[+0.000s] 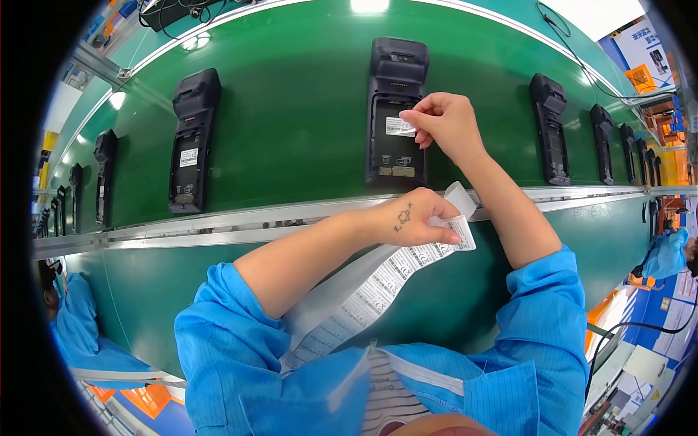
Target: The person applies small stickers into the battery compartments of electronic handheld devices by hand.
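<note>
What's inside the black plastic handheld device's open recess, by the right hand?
White rectangular printed label, pale icons, tan rectangular patches near the bottom. Bare right hand covers part of the recess at right; surface under the label can't be seen.

We lose some of the device behind the right hand, some of the label strip behind the left hand.
</note>
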`<action>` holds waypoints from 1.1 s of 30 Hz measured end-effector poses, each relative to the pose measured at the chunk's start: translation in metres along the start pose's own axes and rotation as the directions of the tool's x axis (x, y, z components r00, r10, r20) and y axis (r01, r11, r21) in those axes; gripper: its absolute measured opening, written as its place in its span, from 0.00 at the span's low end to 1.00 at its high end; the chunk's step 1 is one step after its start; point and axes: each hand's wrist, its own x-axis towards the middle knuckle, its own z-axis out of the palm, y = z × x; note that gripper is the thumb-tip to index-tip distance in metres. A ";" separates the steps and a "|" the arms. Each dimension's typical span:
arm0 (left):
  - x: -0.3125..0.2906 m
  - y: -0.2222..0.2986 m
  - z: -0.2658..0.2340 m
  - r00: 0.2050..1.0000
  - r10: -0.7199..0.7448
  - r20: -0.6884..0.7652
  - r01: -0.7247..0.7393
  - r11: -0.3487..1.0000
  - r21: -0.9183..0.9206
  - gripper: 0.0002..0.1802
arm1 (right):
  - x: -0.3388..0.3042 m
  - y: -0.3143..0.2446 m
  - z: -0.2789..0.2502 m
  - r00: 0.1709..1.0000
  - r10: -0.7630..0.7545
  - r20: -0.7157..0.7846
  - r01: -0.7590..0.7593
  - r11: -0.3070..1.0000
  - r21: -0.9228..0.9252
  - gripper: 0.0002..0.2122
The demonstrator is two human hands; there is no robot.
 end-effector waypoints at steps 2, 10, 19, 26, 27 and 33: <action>0.002 0.001 0.001 1.000 -0.001 0.010 0.001 1.000 -0.010 0.14 | 0.001 0.000 -0.001 1.000 0.010 0.004 -0.010 1.000 -0.003 0.08; 0.009 0.001 0.004 1.000 -0.003 0.020 0.004 1.000 -0.024 0.15 | 0.001 -0.005 -0.001 1.000 0.012 0.019 -0.011 1.000 -0.024 0.07; 0.020 -0.003 0.005 0.999 0.035 0.011 -0.035 0.999 -0.004 0.14 | 0.008 -0.015 0.001 0.990 -0.105 0.096 0.142 0.771 -0.621 0.09; 0.031 -0.005 0.009 0.985 0.162 -0.059 -0.161 0.987 0.022 0.15 | -0.011 -0.009 -0.052 0.981 -0.195 0.014 0.161 0.765 -0.623 0.13; 0.033 -0.002 0.010 0.994 0.102 -0.044 -0.099 0.993 0.058 0.14 | -0.021 -0.005 -0.063 0.981 -0.196 0.012 0.160 0.763 -0.626 0.13; 0.034 -0.006 0.014 0.984 0.009 -0.176 -0.018 0.999 -0.048 0.12 | -0.085 0.011 -0.073 0.997 -0.057 -0.047 0.059 0.998 0.036 0.06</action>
